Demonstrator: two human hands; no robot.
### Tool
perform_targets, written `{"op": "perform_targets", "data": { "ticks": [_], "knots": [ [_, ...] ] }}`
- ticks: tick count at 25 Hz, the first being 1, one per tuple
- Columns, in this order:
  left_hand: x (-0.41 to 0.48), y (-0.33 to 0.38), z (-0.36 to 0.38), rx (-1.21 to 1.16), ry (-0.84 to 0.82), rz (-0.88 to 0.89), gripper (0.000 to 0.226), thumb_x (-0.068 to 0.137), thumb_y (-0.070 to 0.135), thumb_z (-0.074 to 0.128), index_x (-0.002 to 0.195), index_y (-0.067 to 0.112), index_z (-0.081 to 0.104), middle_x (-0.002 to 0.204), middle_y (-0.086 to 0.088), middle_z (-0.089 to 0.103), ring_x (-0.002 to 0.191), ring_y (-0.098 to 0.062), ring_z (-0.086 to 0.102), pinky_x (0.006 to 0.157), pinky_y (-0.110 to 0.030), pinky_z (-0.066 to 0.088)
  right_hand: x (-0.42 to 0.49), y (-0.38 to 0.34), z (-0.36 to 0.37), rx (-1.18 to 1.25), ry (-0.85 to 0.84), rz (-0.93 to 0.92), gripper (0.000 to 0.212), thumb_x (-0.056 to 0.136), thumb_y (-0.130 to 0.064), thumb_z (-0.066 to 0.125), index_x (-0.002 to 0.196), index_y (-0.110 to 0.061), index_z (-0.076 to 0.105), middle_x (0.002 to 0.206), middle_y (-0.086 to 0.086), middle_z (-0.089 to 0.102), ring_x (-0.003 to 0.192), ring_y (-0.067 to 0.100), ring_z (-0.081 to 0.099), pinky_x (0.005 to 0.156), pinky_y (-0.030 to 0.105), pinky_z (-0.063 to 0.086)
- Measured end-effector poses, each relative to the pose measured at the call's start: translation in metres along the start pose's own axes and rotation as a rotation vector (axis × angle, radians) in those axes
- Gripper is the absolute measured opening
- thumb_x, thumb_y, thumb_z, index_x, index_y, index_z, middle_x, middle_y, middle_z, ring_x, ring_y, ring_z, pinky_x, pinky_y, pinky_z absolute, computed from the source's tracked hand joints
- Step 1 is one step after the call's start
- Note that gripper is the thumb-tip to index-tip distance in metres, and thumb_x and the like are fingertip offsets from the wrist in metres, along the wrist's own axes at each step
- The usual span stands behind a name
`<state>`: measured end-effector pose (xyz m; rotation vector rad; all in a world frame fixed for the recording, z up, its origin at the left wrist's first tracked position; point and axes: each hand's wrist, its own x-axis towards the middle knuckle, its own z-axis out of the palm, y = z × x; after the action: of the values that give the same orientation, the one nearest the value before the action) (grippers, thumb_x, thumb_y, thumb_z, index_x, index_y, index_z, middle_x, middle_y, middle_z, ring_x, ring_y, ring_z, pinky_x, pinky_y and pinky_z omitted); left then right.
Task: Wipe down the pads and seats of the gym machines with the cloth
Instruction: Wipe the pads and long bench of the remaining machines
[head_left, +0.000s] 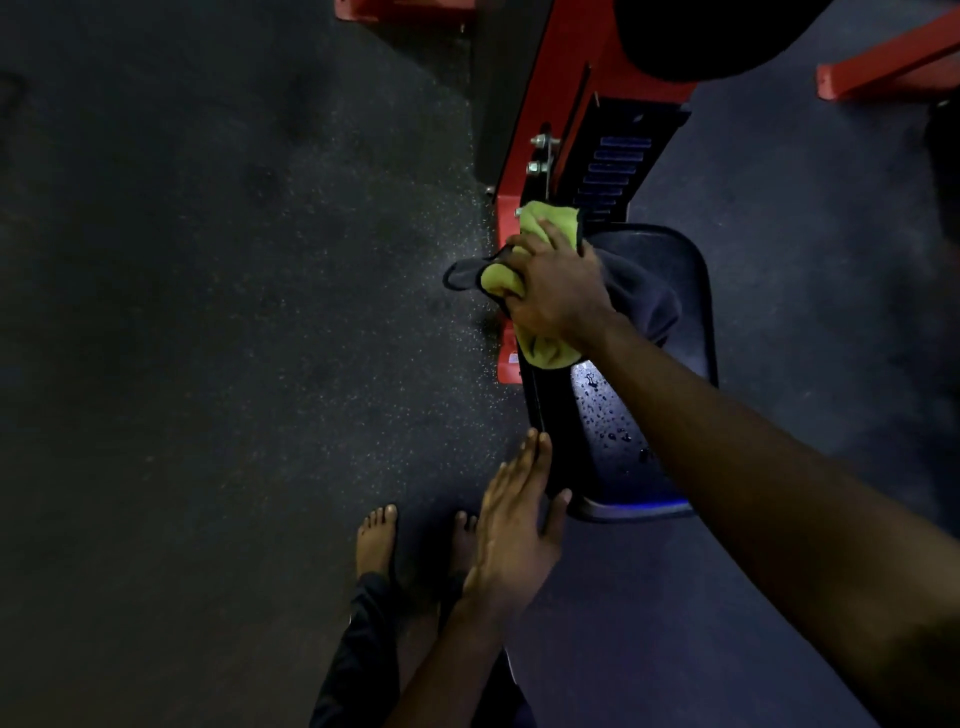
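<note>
Dark rubber floor (208, 364) flecked with pale speckles, dim light with a bluish cast toward the right, red metal bar (405, 9) at the top edge, red beam (888, 62) near the top right corner

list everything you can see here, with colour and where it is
seat: one, black, wet with droplets, centre right
cloth: one, yellow-green with a dark side, on the seat's far left edge
machine frame: one, red, beyond the seat
bolts: two, silver, on the frame
bars: two, red, top corners
floor: one, dark, speckled, all around
feet: two, bare, bottom centre
left hand: one, flat by the seat's near left edge
right hand: one, holds the cloth
</note>
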<state>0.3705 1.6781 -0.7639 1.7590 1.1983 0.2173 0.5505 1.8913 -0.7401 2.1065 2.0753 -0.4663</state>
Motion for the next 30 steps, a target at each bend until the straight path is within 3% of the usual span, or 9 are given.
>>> {"op": "perform_targets", "data": {
  "ticks": [3,8,13,16,19,22,26,28,30],
  "knots": [
    [-0.011,0.0,0.0,-0.041,-0.022,0.007,0.064,0.104,0.037,0.044,0.16,0.026,0.015,0.166,0.016,0.005,0.148,0.009,0.0,0.124,-0.025,0.01,-0.04,-0.003,0.012,0.021,0.034,-0.005,0.055,0.092,-0.052,0.054,0.143,-0.033,0.053,0.16,-0.008,0.036,0.154,0.027,0.019,0.112,0.06,0.03],
    [-0.016,-0.004,-0.004,-0.074,-0.078,0.039,0.067,0.101,0.028,0.042,0.16,0.025,0.01,0.166,0.015,0.003,0.152,0.0,0.004,0.123,-0.04,0.019,-0.084,0.012,0.02,0.139,0.012,-0.023,0.055,0.088,-0.054,0.052,0.141,-0.038,0.055,0.16,-0.016,0.035,0.154,0.02,0.018,0.113,0.058,0.029],
    [-0.014,-0.018,-0.005,-0.037,-0.186,0.04,0.074,0.096,0.04,0.035,0.156,0.046,-0.007,0.163,0.028,-0.007,0.154,-0.01,0.01,0.115,-0.059,0.029,-0.076,0.008,0.015,0.151,0.013,0.077,0.053,0.095,-0.05,0.058,0.145,-0.04,0.049,0.162,-0.017,0.031,0.155,0.018,0.015,0.114,0.061,0.024],
    [-0.007,-0.024,-0.011,-0.115,-0.162,0.121,0.071,0.099,0.024,0.043,0.16,0.032,0.009,0.166,0.017,0.005,0.152,-0.004,0.013,0.121,-0.046,0.026,-0.129,0.008,0.027,0.229,0.113,0.248,0.053,0.094,-0.048,0.06,0.145,-0.036,0.051,0.159,-0.015,0.038,0.154,0.019,0.02,0.112,0.055,0.031],
    [0.005,-0.023,-0.027,-0.27,-0.085,0.126,0.057,0.096,0.005,0.046,0.151,0.018,0.043,0.154,0.011,0.038,0.143,-0.002,0.035,0.118,-0.029,0.033,-0.171,0.013,0.038,0.267,0.188,0.364,0.049,0.092,-0.046,0.061,0.138,-0.029,0.059,0.155,-0.01,0.046,0.151,0.02,0.028,0.112,0.056,0.036],
    [0.039,-0.018,-0.051,-0.39,-0.006,0.079,0.043,0.1,0.007,0.048,0.14,0.021,0.057,0.141,0.01,0.053,0.134,-0.006,0.049,0.114,-0.026,0.04,-0.17,0.005,0.04,0.334,0.275,0.607,0.048,0.093,-0.045,0.059,0.136,-0.025,0.061,0.154,-0.008,0.047,0.149,0.022,0.032,0.111,0.061,0.035],
    [0.124,-0.022,-0.084,-0.108,-0.039,0.237,0.051,0.105,0.033,0.038,0.156,0.031,0.03,0.163,0.004,0.02,0.15,-0.015,0.024,0.12,-0.051,0.028,-0.192,-0.028,0.053,0.385,0.348,0.817,0.051,0.095,-0.046,0.051,0.14,-0.022,0.057,0.157,-0.006,0.044,0.152,0.025,0.024,0.111,0.065,0.032],
    [0.163,-0.016,-0.1,0.099,-0.076,0.3,0.059,0.097,0.026,0.037,0.156,0.021,0.032,0.163,-0.004,0.022,0.15,-0.023,0.026,0.118,-0.058,0.028,-0.21,-0.04,0.06,0.327,0.339,0.753,0.056,0.092,-0.05,0.044,0.141,-0.024,0.055,0.155,-0.005,0.045,0.152,0.027,0.025,0.109,0.064,0.035],
    [0.184,-0.005,-0.113,0.176,-0.139,0.326,0.067,0.087,0.014,0.039,0.154,0.014,0.035,0.162,-0.008,0.027,0.15,-0.024,0.026,0.121,-0.054,0.022,-0.208,-0.046,0.062,0.264,0.301,0.747,0.06,0.092,-0.051,0.039,0.146,-0.026,0.05,0.157,-0.004,0.043,0.152,0.028,0.022,0.108,0.064,0.035]
  ]
}}
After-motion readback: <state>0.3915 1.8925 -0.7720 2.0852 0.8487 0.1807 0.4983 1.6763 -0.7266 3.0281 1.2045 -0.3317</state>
